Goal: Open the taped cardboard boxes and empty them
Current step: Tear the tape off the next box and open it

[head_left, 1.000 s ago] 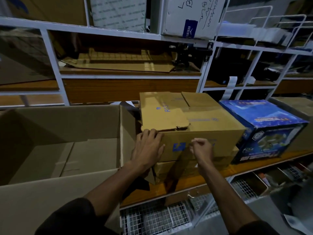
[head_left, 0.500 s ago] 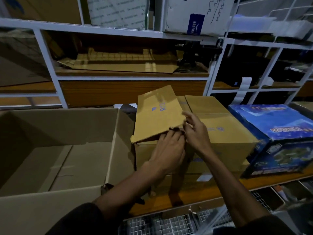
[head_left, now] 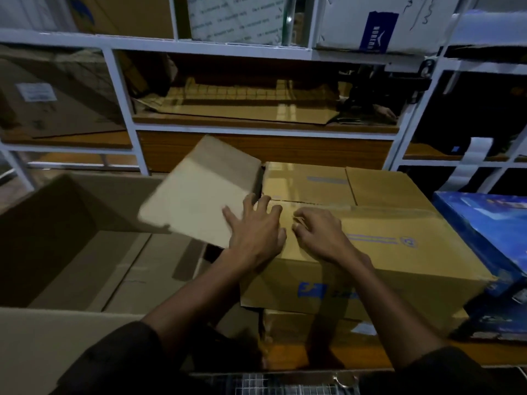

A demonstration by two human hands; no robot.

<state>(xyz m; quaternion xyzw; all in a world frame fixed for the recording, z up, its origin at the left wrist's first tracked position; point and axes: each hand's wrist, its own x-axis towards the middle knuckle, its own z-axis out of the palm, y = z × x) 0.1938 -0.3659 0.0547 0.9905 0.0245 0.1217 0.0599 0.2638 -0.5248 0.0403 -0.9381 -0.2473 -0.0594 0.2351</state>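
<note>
White metal shelving fills the dim storeroom, with flattened cardboard [head_left: 242, 106] lying on the wooden shelf behind. On the lower wooden shelf [head_left: 336, 356] sits a brown cardboard box [head_left: 370, 252], resting on another carton, with a blue printed box [head_left: 490, 223] just beside it on the right and a large open, seemingly empty carton [head_left: 85, 252] on the left. One top flap [head_left: 199, 192] of the brown box is raised and tilts toward the left, blurred by motion. The person's left hand [head_left: 255, 230] lies with fingers spread against that flap's near edge, at the centre seam. The right hand [head_left: 319, 235] rests on the box top with fingers curled at the seam; whether they pinch tape or the flap edge, I cannot tell. Judging by this, the opening step is under way. Next, the remaining flaps likely need lifting back so the contents can be reached.
</note>
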